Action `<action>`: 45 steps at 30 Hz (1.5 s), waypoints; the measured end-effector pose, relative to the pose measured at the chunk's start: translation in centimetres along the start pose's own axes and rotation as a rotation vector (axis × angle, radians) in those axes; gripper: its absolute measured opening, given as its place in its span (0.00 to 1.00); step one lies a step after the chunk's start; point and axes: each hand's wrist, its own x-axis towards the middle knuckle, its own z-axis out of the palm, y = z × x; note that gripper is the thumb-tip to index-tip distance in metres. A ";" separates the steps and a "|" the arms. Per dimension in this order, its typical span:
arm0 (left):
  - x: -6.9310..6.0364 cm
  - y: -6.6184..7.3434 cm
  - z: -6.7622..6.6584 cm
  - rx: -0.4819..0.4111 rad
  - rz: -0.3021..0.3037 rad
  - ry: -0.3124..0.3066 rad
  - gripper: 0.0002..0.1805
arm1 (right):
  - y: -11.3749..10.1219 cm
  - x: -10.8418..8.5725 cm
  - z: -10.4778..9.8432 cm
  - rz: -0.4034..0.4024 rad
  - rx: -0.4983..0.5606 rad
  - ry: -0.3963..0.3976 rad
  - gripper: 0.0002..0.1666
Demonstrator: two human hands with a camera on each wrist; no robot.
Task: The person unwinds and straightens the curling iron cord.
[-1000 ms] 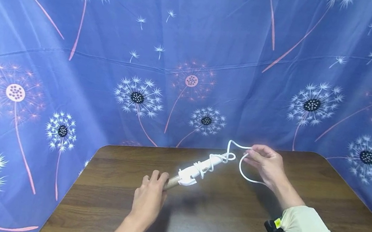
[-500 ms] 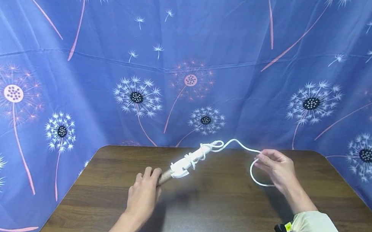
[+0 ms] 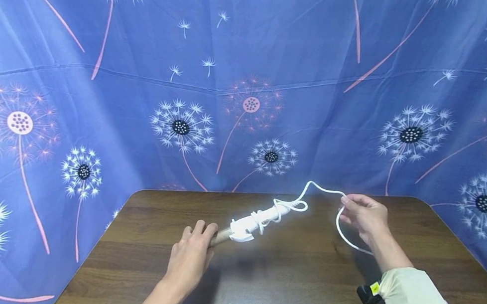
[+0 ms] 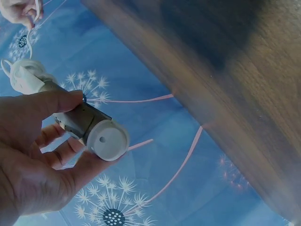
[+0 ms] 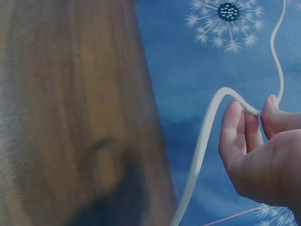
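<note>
A curling iron (image 3: pixel 241 226) with a white handle and a brownish barrel (image 4: pixel 81 117) is held up over the table, tilted with its handle end away from me. My left hand (image 3: pixel 190 256) grips the barrel; the left wrist view shows thumb and fingers around it, near the white end cap (image 4: pixel 109 140). White cord (image 3: pixel 322 187) is wound loosely about the handle and makes a small loop at its end. To the right, my right hand (image 3: pixel 364 218) pinches the cord between thumb and fingertips. Past the pinch, the cord (image 5: pixel 200 150) hangs in a curve behind the wrist.
A brown wood-grain table (image 3: pixel 291 288) lies under both hands. Behind it hangs a blue curtain (image 3: pixel 237 46) printed with dandelions. A small black device (image 3: pixel 368 293) with a yellow label is at the right sleeve's cuff.
My right hand has shifted right with the cord, and the stretch between it and the handle is longer. The curling iron swung left and up, then came partly back.
</note>
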 end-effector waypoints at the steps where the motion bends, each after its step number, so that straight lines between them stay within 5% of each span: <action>1: 0.0 0.0 0.1 0.005 0.008 -0.004 0.25 | -0.3 0.0 0.1 -0.002 0.003 0.009 0.03; 6: -0.1 -0.2 0.2 0.034 0.012 -0.018 0.27 | -2.0 -0.3 0.2 -0.054 0.036 0.037 0.11; 14: -0.3 -1.0 0.6 0.107 0.015 -0.012 0.26 | -4.0 -0.9 0.0 -0.155 0.085 0.093 0.08; 25: -0.3 -1.5 0.2 0.117 -0.063 -0.053 0.26 | -5.3 -1.7 0.0 -0.325 0.095 0.092 0.07; 32: -0.1 -1.5 -0.1 0.107 -0.120 -0.013 0.21 | -5.6 -2.3 -0.3 -0.373 0.086 0.100 0.07; 38: -0.2 -1.5 -0.2 0.099 -0.167 0.008 0.19 | -5.5 -2.3 -0.5 -0.373 0.075 0.122 0.08; 45: -0.1 -1.5 -0.4 0.049 -0.155 0.057 0.21 | -5.1 -1.9 -1.5 -0.267 0.094 0.128 0.07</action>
